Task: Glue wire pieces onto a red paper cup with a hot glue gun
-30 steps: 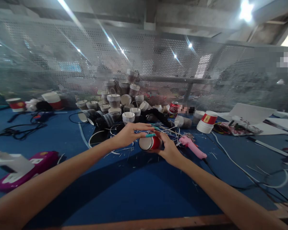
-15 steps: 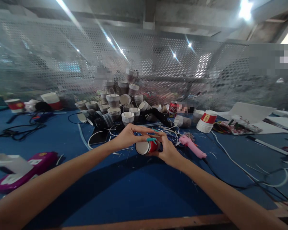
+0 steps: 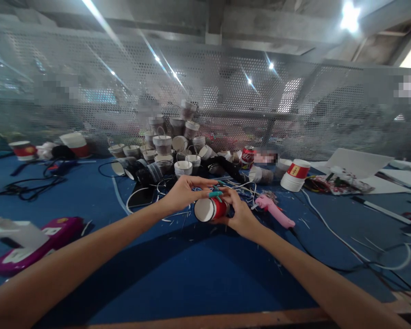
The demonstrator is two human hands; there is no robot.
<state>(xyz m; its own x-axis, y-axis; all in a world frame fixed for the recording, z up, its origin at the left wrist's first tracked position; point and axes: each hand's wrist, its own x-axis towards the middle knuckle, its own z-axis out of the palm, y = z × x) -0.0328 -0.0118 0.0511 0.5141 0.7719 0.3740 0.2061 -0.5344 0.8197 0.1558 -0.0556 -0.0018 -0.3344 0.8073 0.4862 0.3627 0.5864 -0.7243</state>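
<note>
A red and white paper cup [image 3: 220, 209] lies tipped on its side between my hands, its pale round end toward my left and a dark line near that end's edge. My right hand [image 3: 241, 212] is wrapped round its far end, thumb below and fingers above. My left hand [image 3: 185, 192] reaches over the cup's upper side, thumb and fingertips with long teal nails drawn together there; what they pinch is hidden. A pink glue gun [image 3: 276, 211] lies just right of my right hand. White strips and scraps lie behind the cup.
Several small white-rimmed buckets [image 3: 163, 144] are piled at the back. A soda can [image 3: 248, 156] and stacked paper cups [image 3: 295, 175] stand right of them. A purple pack [image 3: 63, 233] lies left; cables cross both sides. A perforated metal screen [image 3: 226, 87] closes the back.
The cup has shifted slightly toward me and left, and its pale end shows more. The left thumb's tip has moved slightly on its upper side. The right hand keeps its hold.
</note>
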